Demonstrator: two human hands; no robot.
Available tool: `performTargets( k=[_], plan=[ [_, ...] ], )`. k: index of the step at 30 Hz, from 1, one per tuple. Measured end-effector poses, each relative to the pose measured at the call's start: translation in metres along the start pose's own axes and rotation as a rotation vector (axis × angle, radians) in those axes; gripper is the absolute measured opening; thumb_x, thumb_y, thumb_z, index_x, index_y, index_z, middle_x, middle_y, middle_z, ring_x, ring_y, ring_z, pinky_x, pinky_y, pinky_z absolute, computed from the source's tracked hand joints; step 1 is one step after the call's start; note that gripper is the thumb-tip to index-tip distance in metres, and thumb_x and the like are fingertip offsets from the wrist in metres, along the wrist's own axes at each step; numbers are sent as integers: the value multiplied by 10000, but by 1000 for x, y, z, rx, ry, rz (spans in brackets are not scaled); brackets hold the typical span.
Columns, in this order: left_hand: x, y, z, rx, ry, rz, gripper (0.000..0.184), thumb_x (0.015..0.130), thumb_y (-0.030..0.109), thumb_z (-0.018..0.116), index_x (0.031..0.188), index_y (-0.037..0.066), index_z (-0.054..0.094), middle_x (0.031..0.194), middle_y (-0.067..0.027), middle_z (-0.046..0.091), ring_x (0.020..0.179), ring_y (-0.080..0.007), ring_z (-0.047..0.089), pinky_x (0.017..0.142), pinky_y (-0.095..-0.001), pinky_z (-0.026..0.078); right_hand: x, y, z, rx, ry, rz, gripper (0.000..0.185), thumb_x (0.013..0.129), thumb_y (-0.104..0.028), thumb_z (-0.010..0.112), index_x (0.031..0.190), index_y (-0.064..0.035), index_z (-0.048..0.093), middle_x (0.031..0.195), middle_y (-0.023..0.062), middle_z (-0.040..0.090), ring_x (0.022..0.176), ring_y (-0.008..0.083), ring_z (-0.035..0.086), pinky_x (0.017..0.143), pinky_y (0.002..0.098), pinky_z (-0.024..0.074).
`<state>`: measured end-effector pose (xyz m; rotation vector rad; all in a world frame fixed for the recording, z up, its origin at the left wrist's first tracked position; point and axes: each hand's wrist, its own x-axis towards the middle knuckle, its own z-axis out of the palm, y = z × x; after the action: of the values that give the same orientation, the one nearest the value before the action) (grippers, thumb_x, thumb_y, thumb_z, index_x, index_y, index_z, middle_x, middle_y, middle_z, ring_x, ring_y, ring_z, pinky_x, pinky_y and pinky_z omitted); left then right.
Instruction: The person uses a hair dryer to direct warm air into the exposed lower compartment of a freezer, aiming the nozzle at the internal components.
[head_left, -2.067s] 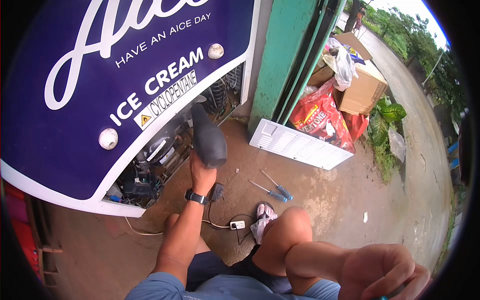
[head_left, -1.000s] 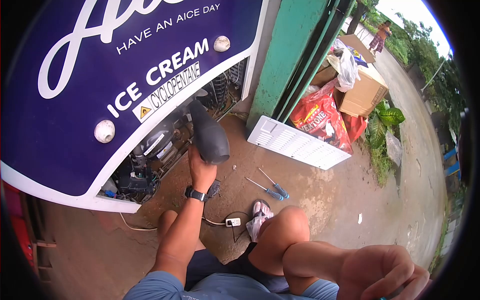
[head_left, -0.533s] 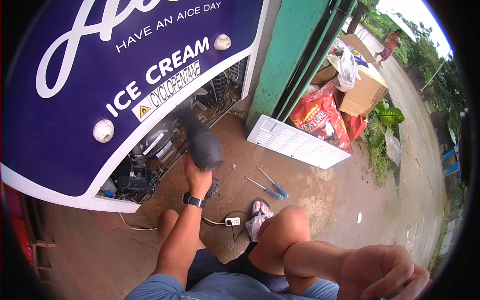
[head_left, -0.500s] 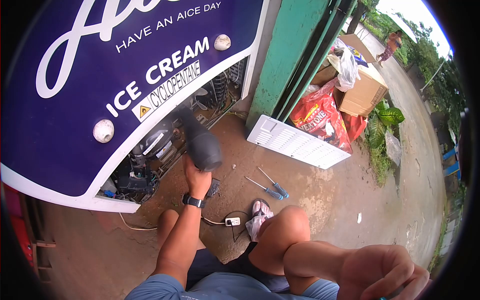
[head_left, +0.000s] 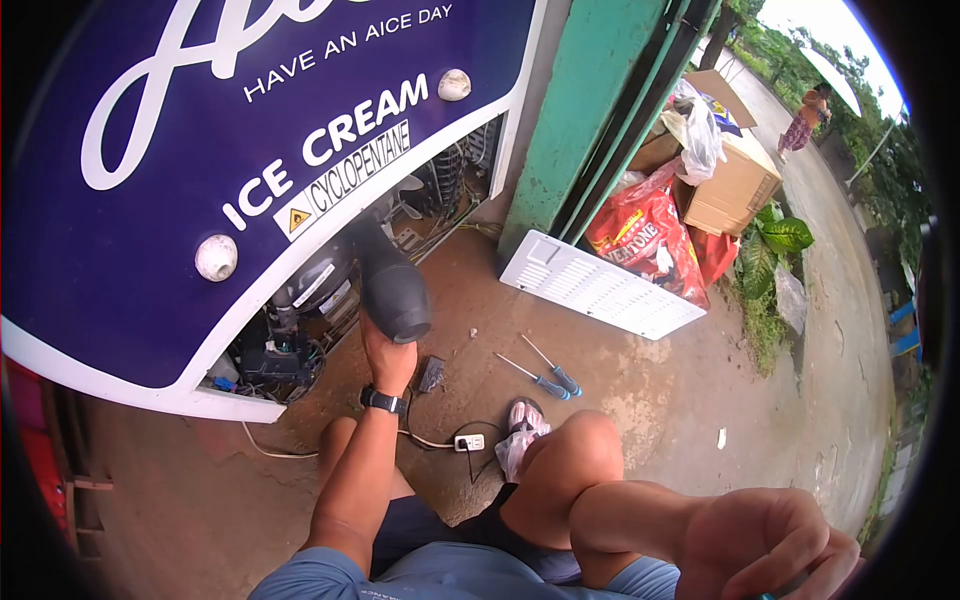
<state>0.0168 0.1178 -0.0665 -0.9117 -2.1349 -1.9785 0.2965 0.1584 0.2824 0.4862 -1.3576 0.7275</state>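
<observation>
The hair dryer (head_left: 396,292) in the left hand (head_left: 387,358) looks smooth, matt plastic; the freezer front (head_left: 165,270) beyond it, glossy. Ahead of the right hand (head_left: 765,540), the box (head_left: 733,187) is matt cardboard, the red bag (head_left: 643,238) shiny plastic, the ground (head_left: 660,440) rough.

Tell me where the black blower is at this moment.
In the head view, the black blower is just left of centre, held in the left hand, its far end at the low opening of the ice cream cabinet.

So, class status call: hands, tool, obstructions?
Left hand gripping black blower, pointing into compressor bay. Right hand curled, contents unclear. Screwdrivers on ground, clear of blower.
</observation>
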Motion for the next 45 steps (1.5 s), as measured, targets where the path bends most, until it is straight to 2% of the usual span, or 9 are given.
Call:
performTargets(
  k=[16,19,27,30,34,39,45],
  plan=[
    [8,30,7,59,-54,5,459,844,109,721,1239,-12,522,1186,-182,582,1112,-333,581,960,-418,451,-1,0,-1,20,7,-5,172,912,-53,648,1070,-47,577,1077,-40,605,858,69,618,559,223,471],
    [11,25,15,-22,-62,1,468,835,114,730,1235,-12,522,1182,-189,582,1105,-344,582,956,-423,452,-1,-1,-1,22,5,-2,173,912,-54,648,1069,-47,578,1074,-40,603,861,70,617,559,225,469],
    [17,22,23,-7,-117,-35,380,879,103,669,1223,-10,555,1181,-189,617,1117,-346,588,962,-419,449,1,-1,-1,16,-6,5,185,908,-60,654,1075,-48,577,1083,-41,603,863,71,616,563,226,470],
    [21,24,21,14,-173,-59,390,880,105,667,1235,-5,549,1191,-197,616,1121,-358,589,967,-421,448,0,0,1,4,-2,1,188,908,-60,655,1078,-52,575,1091,-42,603,866,72,616,566,227,471],
    [19,15,23,-24,-144,-79,399,878,96,665,1243,-7,542,1186,-199,615,1119,-366,587,970,-424,446,0,0,0,13,11,3,188,911,-63,655,1079,-56,572,1094,-43,603,863,73,616,567,227,473],
    [13,16,17,9,-160,12,431,853,81,685,1248,-7,538,1183,-193,604,1127,-369,574,970,-426,445,-1,2,1,7,27,-13,183,913,-65,653,1077,-57,570,1090,-42,604,855,73,618,564,228,472],
    [0,4,2,20,-130,-21,441,846,92,698,1247,1,540,1175,-186,581,1113,-364,567,959,-436,447,-1,2,-1,13,30,-38,178,915,-64,650,1074,-55,570,1081,-41,603,854,73,617,564,229,471]
  ],
)
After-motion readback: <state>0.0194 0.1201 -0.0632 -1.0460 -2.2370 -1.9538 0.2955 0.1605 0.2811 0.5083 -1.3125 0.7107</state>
